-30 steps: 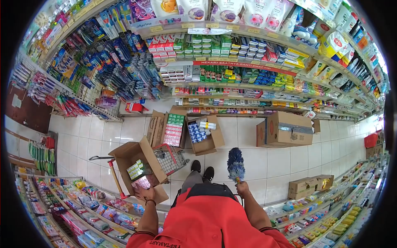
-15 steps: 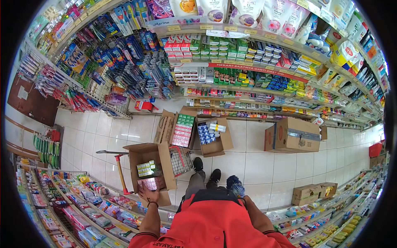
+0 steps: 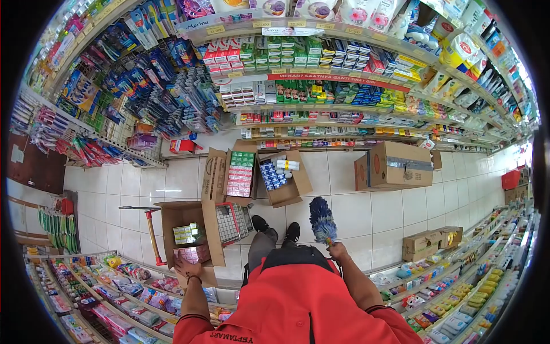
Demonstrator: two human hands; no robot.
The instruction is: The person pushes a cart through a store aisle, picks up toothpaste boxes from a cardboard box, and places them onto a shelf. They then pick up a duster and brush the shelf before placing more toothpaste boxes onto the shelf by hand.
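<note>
Held in my right hand (image 3: 337, 251) by its handle is a blue and grey fluffy duster (image 3: 322, 219), its head pointing away from me over the floor. My left hand (image 3: 188, 267) rests at the near side of an open cardboard box (image 3: 216, 232), fingers spread beside pink packs (image 3: 193, 253). White-and-green small boxes (image 3: 185, 234) lie deeper in that same carton. The carton sits on a shopping cart (image 3: 234, 222) with a red handle.
Two more open cartons stand ahead on the tiles: one with green and pink boxes (image 3: 240, 172), another with blue and white boxes (image 3: 275, 175). A large closed carton (image 3: 401, 165) is to the right. Stocked shelves (image 3: 332, 74) rise in front; other shelves (image 3: 458, 298) run behind me.
My right hand has swung the duster forward and out from my side, so its full head and handle now show. My left hand stays at the box. The camera view has shifted slightly.
</note>
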